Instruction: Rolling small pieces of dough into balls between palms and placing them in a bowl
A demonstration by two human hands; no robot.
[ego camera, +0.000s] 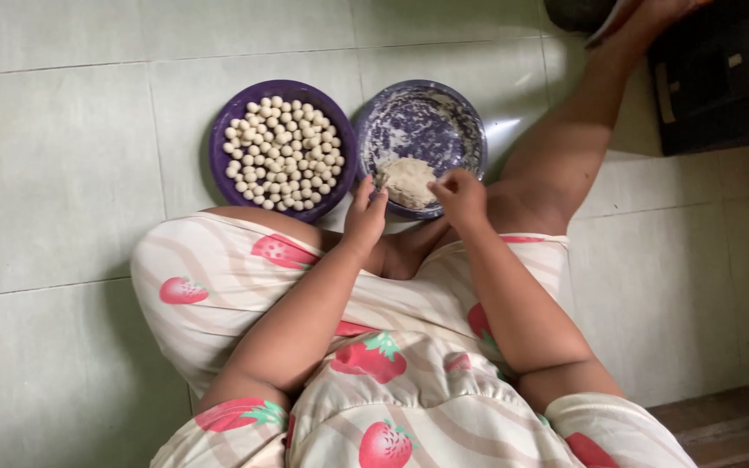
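- Right hand (461, 195): it is hovering at the near right edge of the dough (407, 180), fingers curled together and tips bent down as if pinching off a small bit; whether a piece is actually between the fingertips cannot be told from this view.
- Left hand (364, 212): it is resting at the near left rim of the dough plate (420, 113), fingers held close together and lightly bent, touching or just beside the lump; it appears to be holding nothing.
- Dough: a pale lump is lying in the near part of the floured purple plate, between the two hands.
- Judgement on the step: a portion is probably being taken for rolling. Doing it well calls for pinching from the lump's edge rather than its middle, matching each bit to the balls already made, and steadying the plate with the free hand so it is not sliding on the tile.
- Balls (283, 153): many small, pale, even spheres are filling the second purple plate (223, 130), just left of the dough plate, the two rims nearly touching.
- Lap: both forearms are reaching out over strawberry-print cloth (374, 355); the person is sitting on the floor (54, 165) of pale tiles, one leg (565, 139) stretching far right past the dough plate.
- Far right: a dark object (721, 69) is standing well apart from the plates; its kind is unclear.
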